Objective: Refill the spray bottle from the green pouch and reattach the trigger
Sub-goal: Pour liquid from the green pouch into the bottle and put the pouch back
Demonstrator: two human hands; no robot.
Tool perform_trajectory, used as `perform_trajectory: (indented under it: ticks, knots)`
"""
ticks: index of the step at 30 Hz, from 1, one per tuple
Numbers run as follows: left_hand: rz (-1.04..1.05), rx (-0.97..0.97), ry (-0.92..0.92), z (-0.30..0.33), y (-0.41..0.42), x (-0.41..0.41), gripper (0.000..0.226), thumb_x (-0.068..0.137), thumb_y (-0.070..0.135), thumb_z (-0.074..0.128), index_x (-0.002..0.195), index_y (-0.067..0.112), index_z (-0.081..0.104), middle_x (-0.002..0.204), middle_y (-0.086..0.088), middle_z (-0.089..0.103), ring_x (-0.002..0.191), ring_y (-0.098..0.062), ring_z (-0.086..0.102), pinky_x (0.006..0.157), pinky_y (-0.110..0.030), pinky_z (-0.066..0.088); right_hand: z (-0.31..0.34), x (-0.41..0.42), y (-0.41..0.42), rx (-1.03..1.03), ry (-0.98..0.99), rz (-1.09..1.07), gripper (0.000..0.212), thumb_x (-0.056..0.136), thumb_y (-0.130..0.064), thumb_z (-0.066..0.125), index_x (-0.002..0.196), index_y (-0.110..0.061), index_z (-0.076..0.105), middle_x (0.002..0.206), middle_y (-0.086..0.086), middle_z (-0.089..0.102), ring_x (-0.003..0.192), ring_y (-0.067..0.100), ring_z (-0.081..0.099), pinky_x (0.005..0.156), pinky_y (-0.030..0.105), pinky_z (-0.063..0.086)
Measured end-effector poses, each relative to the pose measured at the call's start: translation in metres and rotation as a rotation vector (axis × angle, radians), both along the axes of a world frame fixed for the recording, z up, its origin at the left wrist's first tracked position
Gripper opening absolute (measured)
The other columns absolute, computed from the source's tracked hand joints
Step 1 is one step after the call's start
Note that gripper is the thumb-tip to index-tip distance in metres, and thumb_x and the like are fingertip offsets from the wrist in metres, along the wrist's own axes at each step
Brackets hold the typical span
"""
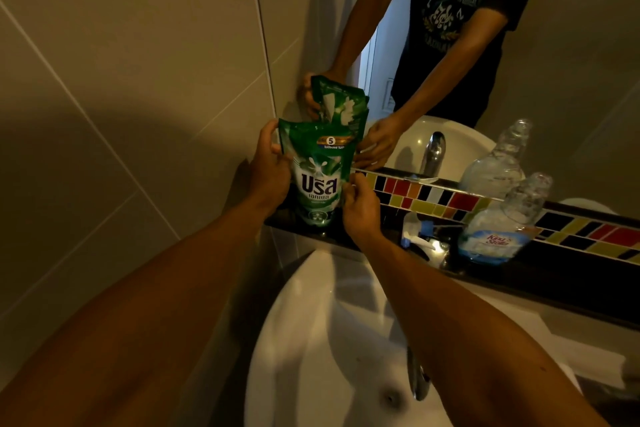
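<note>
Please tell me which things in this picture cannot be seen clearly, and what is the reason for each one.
- Green pouch, head view: its opening is hidden, the left hand covers the upper corner; open or sealed, unclear.
- Pouch's right edge: covered by the right hand.
- Spray bottle: dim light and clear plastic hide the liquid level.
- Trigger: small, dark and blurred.
- Faucet: partly behind the right forearm.

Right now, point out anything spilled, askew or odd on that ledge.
No spill shows. The trigger head lies loose on the dark ledge beside the clear spray bottle, whose neck is open. Both hands hold the green pouch upright.
</note>
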State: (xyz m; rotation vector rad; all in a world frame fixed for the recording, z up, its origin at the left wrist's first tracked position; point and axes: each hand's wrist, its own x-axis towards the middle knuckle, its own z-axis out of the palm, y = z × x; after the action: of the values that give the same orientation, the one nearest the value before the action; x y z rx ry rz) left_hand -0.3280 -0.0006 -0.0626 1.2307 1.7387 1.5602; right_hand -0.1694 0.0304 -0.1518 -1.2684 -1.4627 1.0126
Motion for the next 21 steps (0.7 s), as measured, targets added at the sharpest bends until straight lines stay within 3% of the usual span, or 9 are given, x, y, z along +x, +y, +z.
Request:
perform_trajectory:
  ticks: [2, 4, 7, 10, 13, 15, 18, 20, 21]
  knots:
    - [-0.030, -0.005, -0.023, 0.003, 0.000, 0.005, 0.058, 0.092, 0.000, 0.052, 0.141, 0.031, 0.044, 0.096, -0.007, 0.066, 0.086, -0.020, 0.071, 0.070, -0.037, 0.060, 0.000, 0.007, -0.005, -0.010, 0.032, 0.000, 0.016, 0.108, -0.015, 0.045, 0.105, -0.019, 0.060, 0.098, 0.000, 0.067, 0.089, 0.010, 0.063, 0.079, 0.034, 0.054]
    - [-0.078, 0.002, -0.002, 0.007, -0.004, 0.011, 0.058, 0.090, -0.002, 0.051, 0.136, 0.033, 0.047, 0.101, -0.011, 0.067, 0.090, -0.025, 0.070, 0.074, -0.045, 0.060, 0.000, 0.016, -0.013, -0.027, 0.063, 0.018, 0.017, 0.108, -0.013, 0.046, 0.099, -0.021, 0.058, 0.094, 0.000, 0.067, 0.087, 0.010, 0.063, 0.075, 0.030, 0.050]
    - [-0.161, 0.029, -0.017, 0.019, -0.014, 0.022, 0.059, 0.090, -0.008, 0.050, 0.137, 0.027, 0.047, 0.097, -0.007, 0.067, 0.089, -0.018, 0.071, 0.074, -0.039, 0.060, 0.009, 0.032, -0.027, -0.067, 0.131, 0.043, 0.014, 0.108, -0.018, 0.046, 0.105, -0.022, 0.059, 0.105, 0.001, 0.070, 0.099, 0.015, 0.067, 0.083, 0.035, 0.055]
    - [-0.232, 0.004, -0.063, 0.042, -0.022, 0.037, 0.060, 0.092, -0.011, 0.050, 0.137, 0.029, 0.046, 0.109, -0.017, 0.065, 0.097, -0.030, 0.070, 0.078, -0.046, 0.060, 0.028, 0.046, -0.044, -0.125, 0.207, 0.039, 0.016, 0.110, -0.023, 0.043, 0.107, -0.027, 0.058, 0.114, 0.003, 0.070, 0.108, 0.019, 0.068, 0.093, 0.046, 0.057]
    - [-0.265, -0.008, -0.045, 0.071, -0.031, 0.058, 0.061, 0.092, -0.008, 0.050, 0.136, 0.034, 0.048, 0.102, -0.007, 0.064, 0.088, -0.027, 0.070, 0.062, -0.036, 0.059, 0.048, 0.064, -0.063, -0.125, 0.265, 0.019, 0.017, 0.111, -0.023, 0.039, 0.114, -0.023, 0.055, 0.119, 0.006, 0.068, 0.112, 0.021, 0.066, 0.100, 0.054, 0.055]
    - [-0.291, 0.015, -0.018, 0.090, -0.038, 0.074, 0.058, 0.092, -0.008, 0.050, 0.133, 0.033, 0.051, 0.102, -0.006, 0.063, 0.087, -0.027, 0.069, 0.062, -0.038, 0.060, 0.062, 0.075, -0.075, -0.109, 0.320, 0.020, 0.018, 0.112, -0.023, 0.037, 0.122, -0.023, 0.052, 0.124, 0.007, 0.066, 0.116, 0.024, 0.065, 0.100, 0.055, 0.055]
    - [-0.329, 0.020, 0.030, 0.114, -0.049, 0.096, 0.051, 0.092, -0.001, 0.056, 0.124, 0.039, 0.053, 0.108, -0.016, 0.063, 0.093, -0.039, 0.068, 0.075, -0.056, 0.059, 0.087, 0.094, -0.098, -0.093, 0.423, 0.077, 0.026, 0.110, -0.036, 0.042, 0.134, -0.041, 0.047, 0.127, -0.007, 0.068, 0.117, 0.014, 0.067, 0.090, 0.037, 0.060]
    - [-0.343, 0.025, 0.055, 0.127, -0.055, 0.109, 0.050, 0.092, 0.001, 0.059, 0.125, 0.038, 0.052, 0.105, -0.017, 0.063, 0.093, -0.042, 0.068, 0.075, -0.059, 0.058, 0.100, 0.106, -0.115, -0.098, 0.443, 0.109, 0.033, 0.102, -0.045, 0.057, 0.130, -0.059, 0.045, 0.123, -0.019, 0.069, 0.109, 0.003, 0.070, 0.079, 0.025, 0.060]
    - [-0.348, 0.028, 0.061, 0.132, -0.058, 0.116, 0.050, 0.092, 0.001, 0.060, 0.125, 0.037, 0.052, 0.101, -0.015, 0.063, 0.092, -0.042, 0.068, 0.074, -0.058, 0.059, 0.103, 0.113, -0.121, -0.095, 0.441, 0.109, 0.047, 0.096, -0.044, 0.067, 0.133, -0.060, 0.042, 0.125, -0.017, 0.069, 0.110, 0.004, 0.070, 0.078, 0.027, 0.062]
